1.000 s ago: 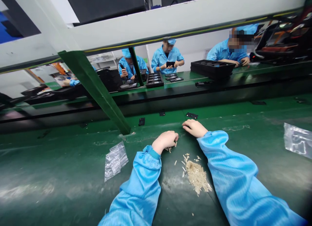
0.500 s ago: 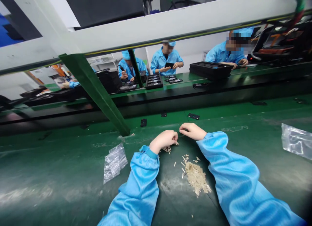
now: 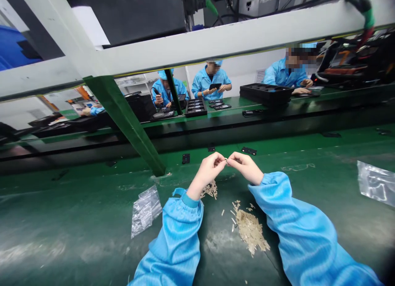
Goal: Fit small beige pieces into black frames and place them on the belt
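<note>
"Around the large heap of pale strips [image 3: 251, 232], what is noted?"

"Plastic bags [image 3: 145, 208] left and right of it; beyond-left, a smaller heap [image 3: 211, 190], partly hidden by the left hand [image 3: 209, 171]; farther beyond, the green post [image 3: 123, 121] and black parts [image 3: 249, 152]."

"Hands?"

"Beyond the large heap, left and right hand [image 3: 247, 166] meet, fingers pinching a small pale piece [image 3: 226, 159]."

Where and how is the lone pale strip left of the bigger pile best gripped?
Probably at its middle, pinching both long edges from above: the pale strip is short and narrow, lies on the green surface, and sits apart from the bigger pile, leaving room on both sides.
</note>
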A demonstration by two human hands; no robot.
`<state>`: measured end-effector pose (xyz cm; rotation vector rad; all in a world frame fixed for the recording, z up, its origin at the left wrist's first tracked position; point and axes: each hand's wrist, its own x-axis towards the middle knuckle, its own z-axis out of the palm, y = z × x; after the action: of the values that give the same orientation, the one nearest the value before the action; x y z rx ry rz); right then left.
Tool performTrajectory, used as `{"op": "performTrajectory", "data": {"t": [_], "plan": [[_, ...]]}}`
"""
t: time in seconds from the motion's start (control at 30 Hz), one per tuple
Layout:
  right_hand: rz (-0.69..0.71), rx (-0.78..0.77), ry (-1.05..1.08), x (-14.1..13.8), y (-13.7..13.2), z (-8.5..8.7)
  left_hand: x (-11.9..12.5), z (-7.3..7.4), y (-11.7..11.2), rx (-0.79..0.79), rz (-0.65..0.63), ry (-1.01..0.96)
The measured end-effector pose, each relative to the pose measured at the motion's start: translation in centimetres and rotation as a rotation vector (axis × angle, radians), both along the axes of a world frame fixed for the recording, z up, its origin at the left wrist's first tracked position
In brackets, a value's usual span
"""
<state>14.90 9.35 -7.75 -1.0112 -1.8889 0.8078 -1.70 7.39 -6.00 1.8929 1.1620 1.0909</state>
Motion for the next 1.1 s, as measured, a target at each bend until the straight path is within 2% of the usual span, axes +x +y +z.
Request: {"op": "performTrajectory", "data": {"t": [0.13,0.33,0.47,0.63,0.8,1.1], "plan": [[-0.070,0.060,0.057,-0.3,-0.3,0.1,0.4,-0.2,-0.1,-0.040,-0.016,-0.130],[-0.158,0.204,0.036,-1.0,-1.3,0.6,0.8,0.1,-0.4,-0.027,0.022,-0.178],[-0.214,0.361,-0.026,-1.1,-1.9,1.1,0.9,0.4,-0.5,-0.029,0.046,-0.175],[-0.187,0.582,-0.215,-0.9,-2.1,1.3,0.7,0.8,-0.8,0.000,0.068,-0.129],[-0.193,0.612,-0.263,-1.0,-2.0,1.2,0.6,1.4,-1.3,0.120,0.097,0.092],[-0.192,0.579,-0.167,-0.3,-2.4,2.0,0.1,1.5,-1.1,0.133,0.036,0.100]]}}
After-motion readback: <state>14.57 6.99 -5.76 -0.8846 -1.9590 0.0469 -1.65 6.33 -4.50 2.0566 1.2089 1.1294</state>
